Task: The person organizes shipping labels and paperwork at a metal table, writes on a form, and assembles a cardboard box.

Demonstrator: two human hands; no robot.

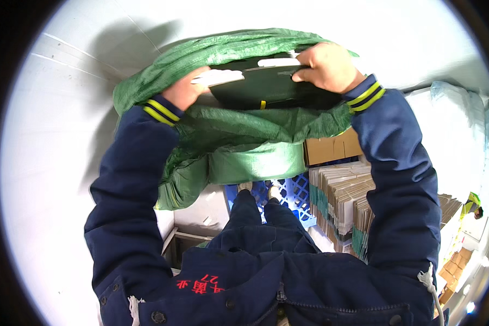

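A large green woven sack point(255, 127) hangs in front of me with its mouth spread wide and a dark inside. My left hand point(186, 89) is at the left of the mouth, closed on a white flat-edged piece point(218, 77); motion blurs it a little. On the right, my right hand point(328, 66) has its thumb and fingers closed at the end of another white strip point(280, 62). Dark flat surfaces point(266, 84) show between the hands, too dim to name. What the white pieces belong to is hidden by the sack and the hands.
Stacks of flattened cardboard point(339, 187) stand to my right, with a brown carton point(332, 149) behind them. My feet are on a blue plastic pallet point(296, 193). Clear plastic wrapping point(456, 108) lies at far right. A person in a yellow vest point(474, 201) is beyond.
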